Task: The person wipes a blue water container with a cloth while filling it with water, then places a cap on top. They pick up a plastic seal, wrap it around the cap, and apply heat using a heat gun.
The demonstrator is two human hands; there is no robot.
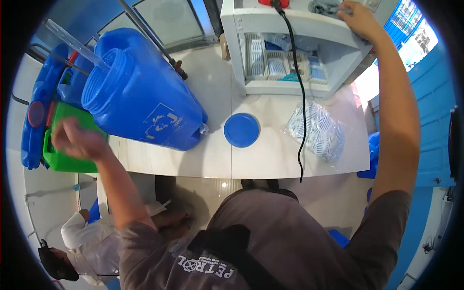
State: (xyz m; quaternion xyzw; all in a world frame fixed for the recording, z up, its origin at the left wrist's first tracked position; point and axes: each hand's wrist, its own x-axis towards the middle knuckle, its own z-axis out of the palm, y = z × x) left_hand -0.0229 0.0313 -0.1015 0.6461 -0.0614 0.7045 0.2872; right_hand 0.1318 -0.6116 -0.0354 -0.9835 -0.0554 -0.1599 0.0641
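Note:
My left hand (79, 140) is over the green container (72, 157) at the left, blurred by motion, its fingers partly bent. Beside it a large blue jug (150, 92) stands uncapped on the counter, with a clear tube (77, 43) running into its open mouth. A round blue lid (241, 130) lies flat to the right of the jug. At the top right my right hand (355, 17) has its fingers together on a grey cloth (326, 7) on top of the white cabinet (309, 20). Whether the fingers grip the cloth is hard to see.
A black cable (303, 96) hangs from the cabinet across the counter (270, 162). A clear bag of blue-and-white packets (316, 130) lies on the right. More blue containers (38, 111) stand at the far left. Another person (96, 241) is at the lower left.

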